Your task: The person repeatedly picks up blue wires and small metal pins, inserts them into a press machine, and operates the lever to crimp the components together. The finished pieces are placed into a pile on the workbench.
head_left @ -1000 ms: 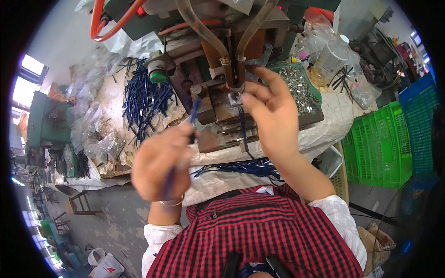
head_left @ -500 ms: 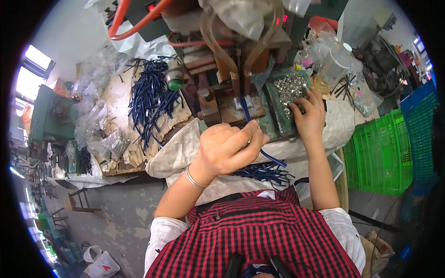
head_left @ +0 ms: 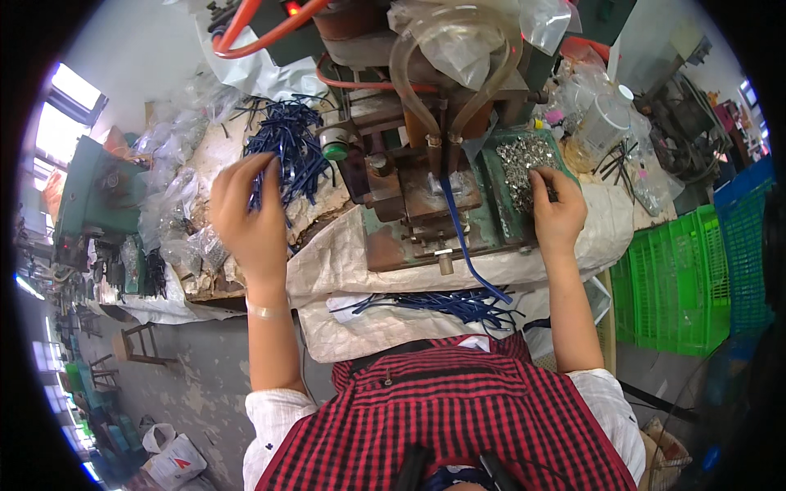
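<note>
My left hand [head_left: 250, 217] hangs over the near left edge of a pile of dark blue strips [head_left: 295, 143]. Its fingers are bent but apart, and no strip shows in them. My right hand [head_left: 559, 211] rests at the near right side of a heap of small shiny metal pieces [head_left: 517, 168]; thumb and fingertips are drawn together there, and anything between them is too small to make out. Midway between the hands, a single blue strip [head_left: 460, 233] has its far end at the machine's metal block [head_left: 417, 196]. Its free end trails toward me, touched by neither hand.
More blue strips [head_left: 434, 304] lie on the pale cloth [head_left: 327, 319] at the front. A green-capped knob [head_left: 334, 150] juts out beside the machine. Clear plastic bags [head_left: 176, 221] crowd the left side. A transparent jar [head_left: 607, 119] and green crates [head_left: 667, 278] are at right.
My left hand has left the strip at the machine and swung left to the strip pile. The strip now hangs loose. The right hand stays by the metal pieces, its fingers drawn closer together.
</note>
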Demonstrator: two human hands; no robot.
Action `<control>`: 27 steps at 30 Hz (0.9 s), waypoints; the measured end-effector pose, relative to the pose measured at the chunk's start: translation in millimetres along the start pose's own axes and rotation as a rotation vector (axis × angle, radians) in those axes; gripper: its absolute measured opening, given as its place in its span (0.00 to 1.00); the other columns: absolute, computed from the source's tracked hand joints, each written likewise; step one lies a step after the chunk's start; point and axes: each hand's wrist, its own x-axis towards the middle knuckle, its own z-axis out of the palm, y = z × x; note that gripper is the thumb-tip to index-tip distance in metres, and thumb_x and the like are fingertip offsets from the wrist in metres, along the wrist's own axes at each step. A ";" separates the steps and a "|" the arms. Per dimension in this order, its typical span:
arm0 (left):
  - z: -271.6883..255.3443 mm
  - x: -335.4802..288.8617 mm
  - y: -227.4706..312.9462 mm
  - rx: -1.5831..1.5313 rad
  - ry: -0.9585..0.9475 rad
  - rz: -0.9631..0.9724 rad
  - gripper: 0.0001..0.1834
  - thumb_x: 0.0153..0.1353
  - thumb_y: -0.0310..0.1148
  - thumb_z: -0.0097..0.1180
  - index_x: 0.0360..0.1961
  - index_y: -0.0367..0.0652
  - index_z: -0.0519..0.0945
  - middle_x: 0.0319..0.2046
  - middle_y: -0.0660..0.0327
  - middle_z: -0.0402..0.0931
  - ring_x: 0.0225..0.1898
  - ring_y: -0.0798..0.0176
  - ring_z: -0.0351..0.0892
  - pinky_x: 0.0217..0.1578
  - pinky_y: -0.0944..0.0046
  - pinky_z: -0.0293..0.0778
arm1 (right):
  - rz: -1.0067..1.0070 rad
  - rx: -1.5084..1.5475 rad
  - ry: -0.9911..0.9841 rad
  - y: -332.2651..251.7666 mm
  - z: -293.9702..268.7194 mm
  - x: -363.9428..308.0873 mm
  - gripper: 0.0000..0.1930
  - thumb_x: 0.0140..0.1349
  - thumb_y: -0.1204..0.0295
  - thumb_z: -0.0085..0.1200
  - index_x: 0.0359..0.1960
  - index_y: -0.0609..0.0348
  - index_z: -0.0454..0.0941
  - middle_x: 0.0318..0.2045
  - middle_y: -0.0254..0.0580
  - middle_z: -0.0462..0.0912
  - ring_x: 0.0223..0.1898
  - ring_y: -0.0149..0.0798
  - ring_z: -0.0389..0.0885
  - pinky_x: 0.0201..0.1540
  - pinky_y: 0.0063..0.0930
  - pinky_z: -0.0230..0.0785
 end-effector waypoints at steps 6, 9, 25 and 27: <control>80.9 -62.1 -118.9 0.631 -0.450 -0.025 0.10 0.48 0.34 0.71 0.26 0.44 0.81 0.32 0.58 0.76 0.39 0.50 0.75 0.41 0.53 0.72 | 0.067 0.121 -0.048 -3.1 16.8 1.1 0.06 0.58 0.75 0.63 0.37 0.59 0.86 0.33 0.46 0.86 0.36 0.47 0.84 0.42 0.34 0.74; 88.3 -81.4 -135.7 0.504 -0.395 -0.063 0.06 0.52 0.33 0.67 0.29 0.44 0.83 0.34 0.58 0.79 0.40 0.49 0.76 0.39 0.53 0.74 | 0.119 0.109 -0.003 1.7 -7.1 -9.9 0.07 0.59 0.77 0.62 0.39 0.60 0.86 0.34 0.46 0.86 0.37 0.45 0.84 0.44 0.32 0.74; 47.9 -89.2 -57.9 -0.455 -0.259 -0.721 0.08 0.69 0.29 0.60 0.38 0.33 0.82 0.32 0.66 0.81 0.31 0.76 0.71 0.32 0.75 0.67 | 0.208 0.819 -0.178 -113.0 31.1 -3.3 0.12 0.59 0.82 0.61 0.45 0.66 0.78 0.38 0.38 0.84 0.41 0.32 0.82 0.48 0.24 0.72; 40.0 -82.4 -48.3 -0.351 -0.141 -0.477 0.08 0.66 0.27 0.64 0.31 0.34 0.82 0.27 0.67 0.77 0.26 0.77 0.65 0.26 0.73 0.60 | 0.259 0.927 -0.202 -114.8 32.2 -4.0 0.14 0.60 0.83 0.60 0.48 0.67 0.76 0.39 0.38 0.83 0.41 0.29 0.81 0.48 0.21 0.71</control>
